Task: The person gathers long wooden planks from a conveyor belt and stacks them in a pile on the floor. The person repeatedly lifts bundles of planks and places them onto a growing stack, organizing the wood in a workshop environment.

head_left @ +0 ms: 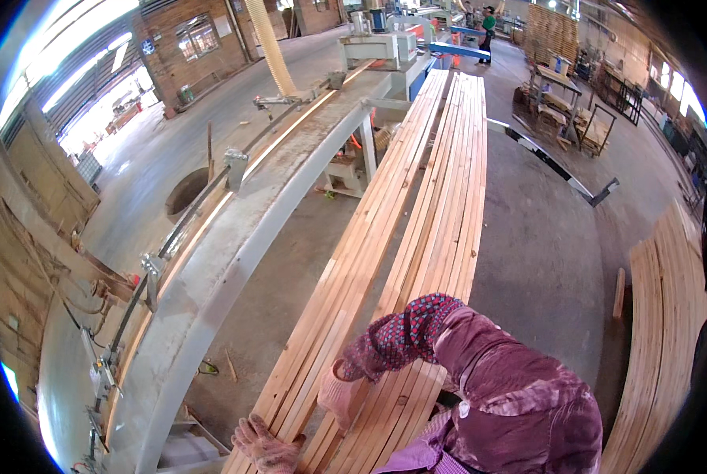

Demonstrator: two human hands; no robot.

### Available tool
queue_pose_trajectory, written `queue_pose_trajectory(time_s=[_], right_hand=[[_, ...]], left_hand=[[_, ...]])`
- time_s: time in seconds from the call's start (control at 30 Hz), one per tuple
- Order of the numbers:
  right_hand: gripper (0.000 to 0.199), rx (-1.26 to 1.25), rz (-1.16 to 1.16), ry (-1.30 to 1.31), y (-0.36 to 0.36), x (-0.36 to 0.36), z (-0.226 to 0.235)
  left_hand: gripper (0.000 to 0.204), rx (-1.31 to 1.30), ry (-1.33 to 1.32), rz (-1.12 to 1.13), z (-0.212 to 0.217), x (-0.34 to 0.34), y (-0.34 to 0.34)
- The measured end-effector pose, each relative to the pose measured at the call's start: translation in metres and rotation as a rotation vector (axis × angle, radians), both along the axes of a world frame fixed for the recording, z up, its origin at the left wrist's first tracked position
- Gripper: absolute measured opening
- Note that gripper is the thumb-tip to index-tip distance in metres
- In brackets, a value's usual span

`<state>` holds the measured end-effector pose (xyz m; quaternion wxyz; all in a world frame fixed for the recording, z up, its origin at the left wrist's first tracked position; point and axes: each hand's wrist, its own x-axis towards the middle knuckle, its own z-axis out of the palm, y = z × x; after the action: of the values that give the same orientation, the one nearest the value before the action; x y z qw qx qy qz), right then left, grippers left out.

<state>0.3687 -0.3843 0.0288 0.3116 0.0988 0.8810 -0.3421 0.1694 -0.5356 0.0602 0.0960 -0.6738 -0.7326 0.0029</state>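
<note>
Pale wood strips [452, 189] lie in 2 rows R of grey machine bed [211, 268]. L hand [268, 447]: fingers slightly spread on L row's near end. R hand [340, 396] by same row's R edge, fingers: can't tell. Concrete floor [547, 245]; worker [488, 35] far off, board stack [661, 340] well R.

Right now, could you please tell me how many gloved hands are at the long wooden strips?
2: the left hand low on the left-hand row of wooden strips, and the right hand slightly farther up, near the gap between rows. No others show there.
</note>
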Motion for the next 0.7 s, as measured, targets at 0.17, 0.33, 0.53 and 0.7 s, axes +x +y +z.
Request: queue_pose_trajectory(time_s=[0.17,0.33,0.53,0.7], right_hand=[[0.080,-0.018,-0.076,-0.061,0.025,0.033,-0.006],[0.078,0.064,-0.068,-0.025,0.032,0.043,0.013],[0.073,0.127,-0.056,0.066,0.030,0.043,-0.010],[0.073,0.155,-0.102,0.121,0.010,0.023,-0.023]], left_hand=[[0.100,-0.002,-0.035,-0.017,0.003,0.007,0.004],[0.104,-0.026,0.023,0.012,-0.001,0.000,0.000],[0.105,-0.080,-0.016,0.027,0.004,0.006,0.004],[0.100,0.002,0.030,0.003,-0.005,0.005,0.000]])
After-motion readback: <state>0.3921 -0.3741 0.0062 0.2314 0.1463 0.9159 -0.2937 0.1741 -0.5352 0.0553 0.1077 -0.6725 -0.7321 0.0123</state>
